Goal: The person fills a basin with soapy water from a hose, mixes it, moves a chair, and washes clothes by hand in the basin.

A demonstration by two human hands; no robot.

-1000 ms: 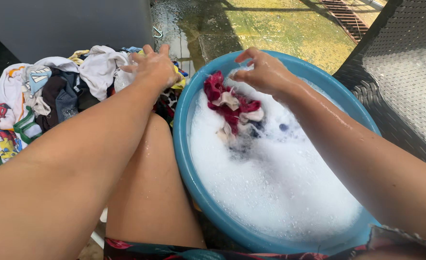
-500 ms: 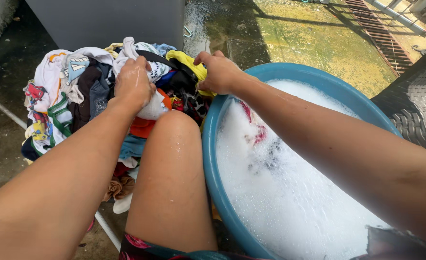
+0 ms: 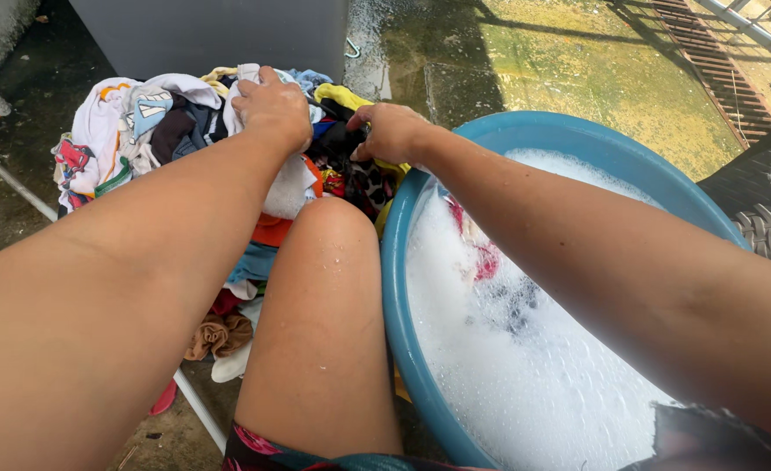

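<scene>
Wet concrete floor (image 3: 525,61) in sun, a grey wall behind. The heap of mixed clothes (image 3: 185,131) lies left of my knee, beside the blue basin (image 3: 403,288) full of suds. My left hand (image 3: 272,109) is closed on a white garment (image 3: 291,187) atop the heap; my right hand (image 3: 391,131) pinches dark cloth (image 3: 342,144) at the heap's edge, just by the basin rim. I judge a hard tug could drag neighbouring pieces off onto the dirty floor, since everything lies tangled.
</scene>
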